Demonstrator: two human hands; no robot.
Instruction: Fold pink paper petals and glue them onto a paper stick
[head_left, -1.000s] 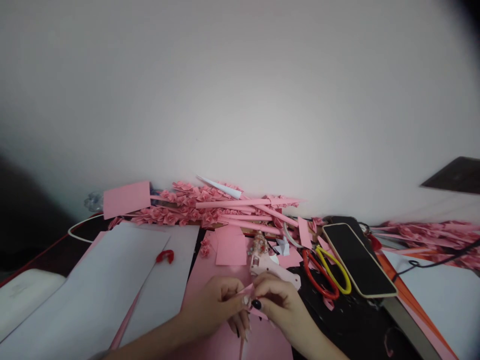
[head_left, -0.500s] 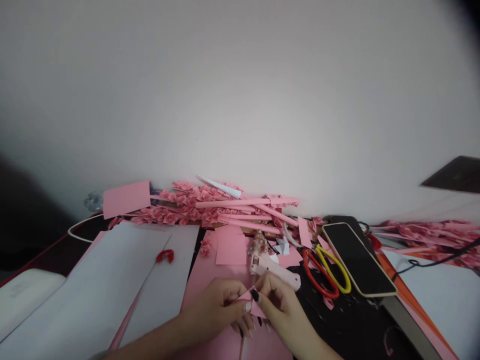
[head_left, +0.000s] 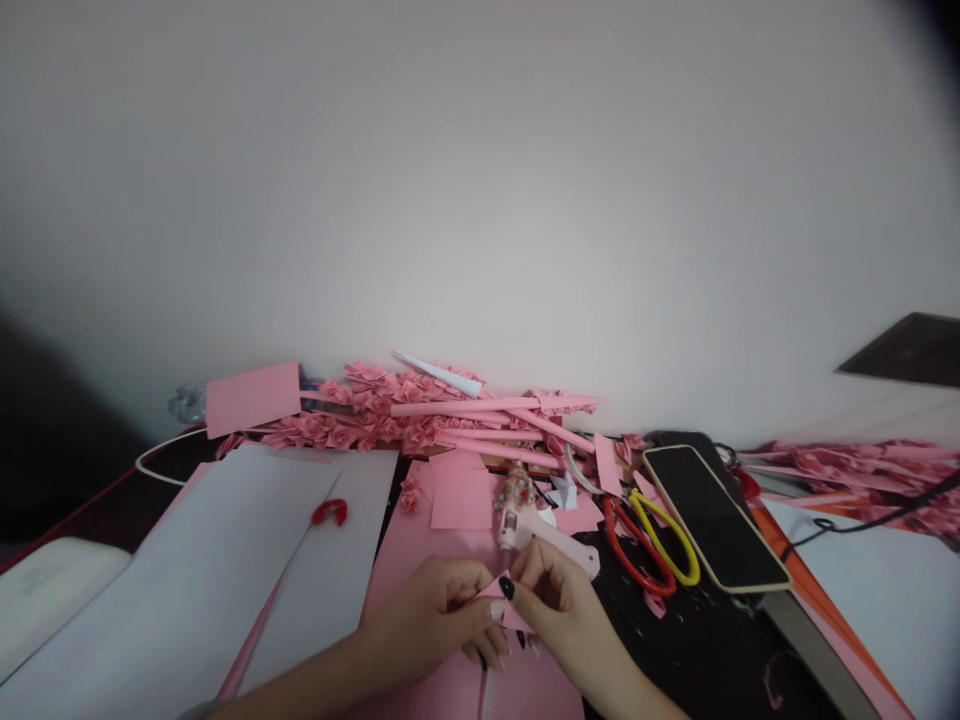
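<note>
Between both hands is a small piece of pink paper point(head_left: 514, 614), partly hidden by the fingers. My left hand point(head_left: 439, 610) pinches its left side with the thumb on top. On the other side, my right hand point(head_left: 556, 612) grips it, its dark-nailed thumb pressed near the upper edge. Below them lies a larger pink sheet point(head_left: 405, 560). Just beyond the right hand is a pale pink glue gun point(head_left: 551, 535), with a cluster of small ornaments at its near-wall end. Pink paper squares point(head_left: 462, 498) and a small paper flower point(head_left: 410, 490) lie behind the hands.
Red-and-yellow-handled scissors point(head_left: 637, 555) and a phone point(head_left: 716, 518) lie at the right. White sheets point(head_left: 180, 560) cover the left, with a red curved object point(head_left: 330, 512) on them. Pink paper flowers and rolled stems point(head_left: 465, 406) line the wall. A dark cable point(head_left: 877, 522) crosses the right side.
Both hands keep their hold on the pink paper. My right hand has shifted very slightly left; otherwise little differs.
</note>
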